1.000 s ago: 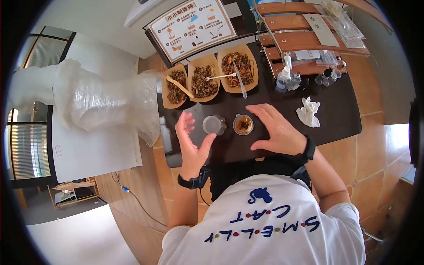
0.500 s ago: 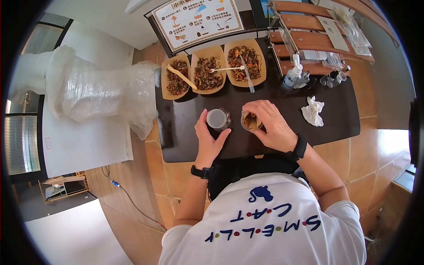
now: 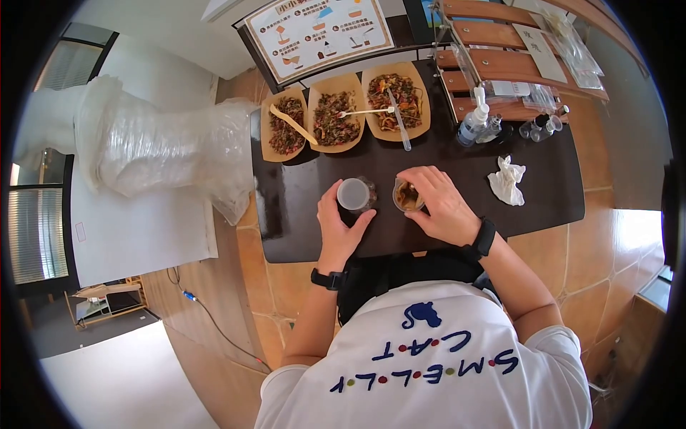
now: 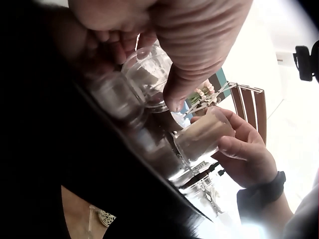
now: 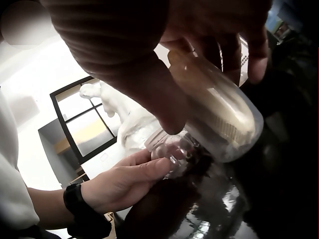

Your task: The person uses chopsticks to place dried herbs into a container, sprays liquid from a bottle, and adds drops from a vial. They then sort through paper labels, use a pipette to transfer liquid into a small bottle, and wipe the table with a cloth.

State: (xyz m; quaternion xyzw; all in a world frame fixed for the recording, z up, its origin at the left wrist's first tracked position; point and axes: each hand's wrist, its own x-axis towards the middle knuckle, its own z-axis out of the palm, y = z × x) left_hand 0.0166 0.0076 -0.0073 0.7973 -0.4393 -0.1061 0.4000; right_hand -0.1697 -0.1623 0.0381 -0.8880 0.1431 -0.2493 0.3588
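Note:
My left hand [image 3: 337, 227] holds a small clear jar [image 3: 353, 194] with a frosted round lid, thumb on one side and fingers on the other. Dark bits show through the jar's wall in the head view. Just to the right, my right hand [image 3: 449, 209] grips a clear plastic cup [image 5: 227, 117] by its rim. Inside the cup is a light brown, paper-like piece [image 3: 409, 196]. Seen from the left wrist, the cup [image 4: 204, 135] stands on the dark table, right thumb and fingers around it. A small gap separates jar and cup.
Three paper trays of dried plant bits [image 3: 336, 107] line the table's far side, with a wooden scoop [image 3: 293, 125] and light stirrers across them. A pump bottle [image 3: 473, 123], small bottles [image 3: 539, 127] and crumpled tissue [image 3: 506, 180] lie to the right. Behind stand an instruction board [image 3: 318, 36] and slatted wooden rack [image 3: 500, 53].
Both hands were spread apart from the containers a second ago. The left has closed around the jar and the right around the cup. Over the last half second they barely moved.

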